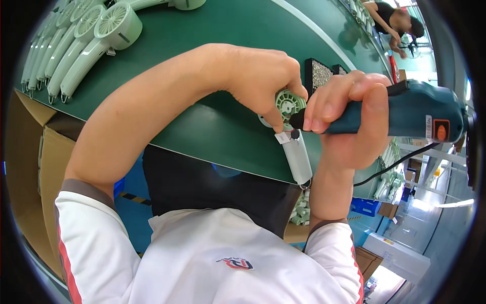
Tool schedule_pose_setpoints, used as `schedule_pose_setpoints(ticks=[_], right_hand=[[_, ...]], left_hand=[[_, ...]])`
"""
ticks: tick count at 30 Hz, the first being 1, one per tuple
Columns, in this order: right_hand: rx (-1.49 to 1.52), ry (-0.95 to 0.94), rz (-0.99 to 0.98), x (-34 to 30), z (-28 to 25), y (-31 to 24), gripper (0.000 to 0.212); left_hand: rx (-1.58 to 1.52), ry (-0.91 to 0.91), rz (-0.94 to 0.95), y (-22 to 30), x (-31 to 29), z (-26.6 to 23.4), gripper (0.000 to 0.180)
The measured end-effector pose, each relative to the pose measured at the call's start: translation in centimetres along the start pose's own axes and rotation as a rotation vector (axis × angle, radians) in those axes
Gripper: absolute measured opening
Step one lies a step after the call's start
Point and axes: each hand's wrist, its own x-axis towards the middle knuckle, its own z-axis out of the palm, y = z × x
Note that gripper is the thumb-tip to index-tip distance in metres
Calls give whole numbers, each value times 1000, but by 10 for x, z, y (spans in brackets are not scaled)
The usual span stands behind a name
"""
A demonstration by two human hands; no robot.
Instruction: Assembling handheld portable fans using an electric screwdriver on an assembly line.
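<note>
A light green handheld fan [297, 158] lies on the green table, its handle pointing toward me over the near edge. My left hand [268, 83] reaches across from the left, thumb and fingers closed about the rim of the round fan head [289, 104]. In my right hand [349, 114] is a dark teal electric screwdriver [412, 111], gripped with the fingers wrapped round its body. The black front end of the screwdriver is at the fan head, next to my left thumb. Whether its bit touches a screw is hidden. A small white tag hangs by the handle.
Several finished-looking green fans [101, 38] lie in a row at the far left. Behind my hands sits a black tray of small metal screws [319, 73]. A black cord [400, 164] trails from the screwdriver. Cardboard boxes [61, 162] stand at left. Another person [392, 23] works at the far right.
</note>
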Motion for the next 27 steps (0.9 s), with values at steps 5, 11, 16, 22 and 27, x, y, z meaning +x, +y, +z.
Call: schedule_pose_setpoints(ticks=[5, 11, 16, 22, 27], right_hand=[[-23, 169, 73, -5, 3, 1, 28], [150, 138, -81, 3, -18, -28, 35], [-116, 774, 284, -29, -80, -90, 31], [-899, 817, 893, -142, -171, -30, 36], [-1785, 474, 877, -182, -185, -4, 49]], left_hand=[[-50, 4, 64, -9, 3, 5, 59], [-139, 33, 43, -6, 5, 6, 55], [-100, -4, 12, -7, -1, 2, 69], [-62, -34, 32, -7, 4, -1, 72], [-93, -8, 59, -6, 6, 0, 69]])
